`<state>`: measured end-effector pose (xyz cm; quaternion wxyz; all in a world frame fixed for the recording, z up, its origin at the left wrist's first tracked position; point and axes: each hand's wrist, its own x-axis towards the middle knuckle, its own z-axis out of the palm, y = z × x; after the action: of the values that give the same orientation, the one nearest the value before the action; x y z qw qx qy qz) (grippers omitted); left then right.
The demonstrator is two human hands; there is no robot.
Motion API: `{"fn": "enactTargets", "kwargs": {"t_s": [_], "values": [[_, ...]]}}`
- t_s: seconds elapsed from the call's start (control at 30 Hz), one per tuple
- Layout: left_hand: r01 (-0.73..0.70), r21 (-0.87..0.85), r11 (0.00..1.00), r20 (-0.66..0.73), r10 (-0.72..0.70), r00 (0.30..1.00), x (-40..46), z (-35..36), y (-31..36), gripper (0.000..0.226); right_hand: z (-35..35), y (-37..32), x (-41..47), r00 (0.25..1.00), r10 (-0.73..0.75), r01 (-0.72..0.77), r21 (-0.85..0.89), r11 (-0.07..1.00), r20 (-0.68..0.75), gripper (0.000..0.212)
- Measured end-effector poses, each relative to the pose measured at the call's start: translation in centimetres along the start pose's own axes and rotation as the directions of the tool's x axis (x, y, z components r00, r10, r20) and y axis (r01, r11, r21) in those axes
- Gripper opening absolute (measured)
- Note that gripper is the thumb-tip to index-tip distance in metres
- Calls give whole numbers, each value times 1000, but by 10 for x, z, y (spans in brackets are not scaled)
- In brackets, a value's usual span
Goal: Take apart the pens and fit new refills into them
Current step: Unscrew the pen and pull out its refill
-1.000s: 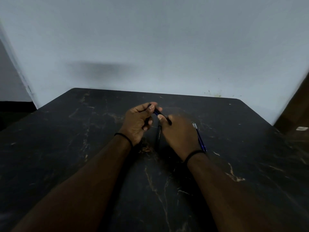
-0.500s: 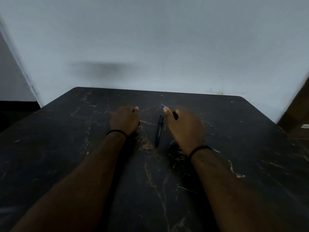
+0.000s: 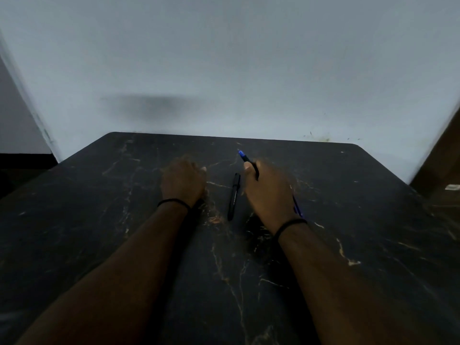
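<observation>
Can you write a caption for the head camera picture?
Right hand holds a blue-tipped pen; a black pen lies between both hands.

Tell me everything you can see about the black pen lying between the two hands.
The black pen is slim, dark and looks like plastic, with a thicker cap-like far end. It lies flat on the dark marbled table, pointing away from the person, between the left hand and right hand. Neither hand clearly touches it.

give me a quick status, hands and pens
Right hand closed on blue-tipped pen part. Left hand fisted on table, contents hidden. Black pen lying between hands. Blue piece under right wrist. Nothing obstructing.
</observation>
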<state>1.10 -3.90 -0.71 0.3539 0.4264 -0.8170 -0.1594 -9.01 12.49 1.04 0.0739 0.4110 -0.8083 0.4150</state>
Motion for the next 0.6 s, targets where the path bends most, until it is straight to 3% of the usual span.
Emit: {"fn": "enactTargets", "kwargs": {"t_s": [0.07,0.13,0.17,0.3,0.4,0.53,0.6], "values": [[-57,-172,983,-114,38,993,-3,-2,8,19,0,-2,0,998,63,-59,176,983,-16,17],[-112,-385,916,-139,62,988,-8,-4,20,18,0,-5,2,991,130,-110,344,932,-35,10],[-108,-485,868,-110,61,992,-12,-5,26,20,-1,-7,2,988,149,-121,411,903,-36,5],[47,-787,615,103,56,993,-24,-7,45,12,-6,-12,1,989,123,-149,606,781,85,17],[191,-888,419,253,99,962,-25,-10,47,20,-6,-13,0,973,113,-219,656,723,200,26],[323,-935,149,347,193,918,-24,-18,47,22,-7,-17,0,923,100,-333,642,691,372,31],[368,-924,103,382,247,890,-24,-20,47,24,-8,-16,0,888,62,-383,656,650,456,32]]}}
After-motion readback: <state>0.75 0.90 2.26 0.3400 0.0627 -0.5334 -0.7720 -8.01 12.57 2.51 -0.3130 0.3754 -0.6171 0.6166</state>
